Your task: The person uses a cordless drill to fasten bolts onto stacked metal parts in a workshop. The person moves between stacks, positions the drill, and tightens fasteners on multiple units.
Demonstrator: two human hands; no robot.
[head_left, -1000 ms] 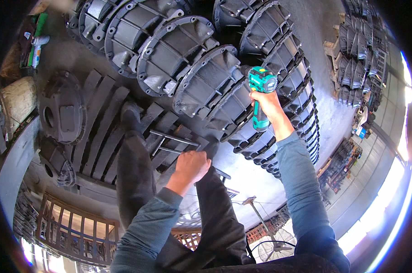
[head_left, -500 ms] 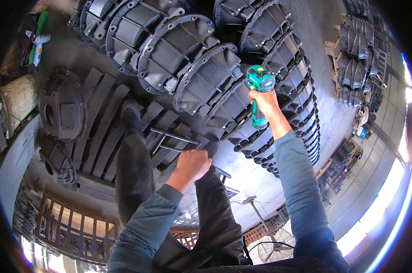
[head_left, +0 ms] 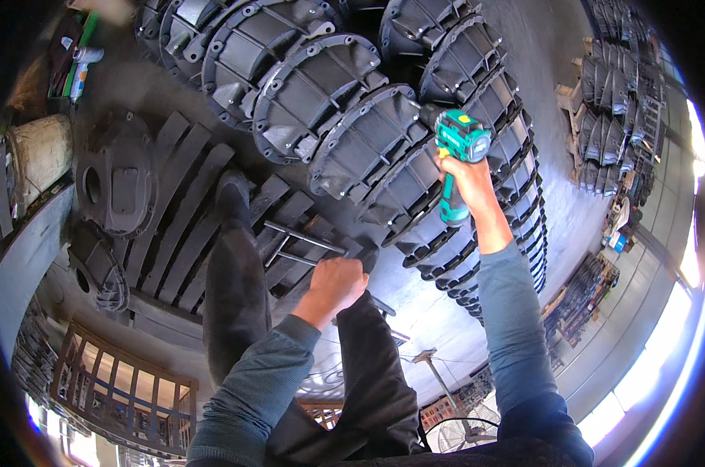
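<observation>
My right hand (head_left: 467,175) is wrapped round the grip of a green-and-black cordless drill (head_left: 463,136). The drill's nose points to the far left, at the rims of the stacked dark metal housings (head_left: 376,140); whether its tip touches one is hidden. These castings are ribbed and round-flanged, with small shiny bolts or pins along their edges. My left hand (head_left: 338,282) is a closed fist over my right thigh, beside a thin metal rod frame (head_left: 302,237). Whatever its fingers hold, if anything, cannot be seen.
Dark wooden slats (head_left: 185,206) lie on the floor around my left foot. A flat dark cover casting (head_left: 123,179) rests at the left. More castings (head_left: 605,109) sit on pallets at the right. A slatted wooden crate (head_left: 123,389) stands at the lower left, a fan (head_left: 453,432) at the lower right.
The whole view has shifted slightly, so the housings and both hands appear a little farther right. The right hand still grips the drill, and the left hand stays closed.
</observation>
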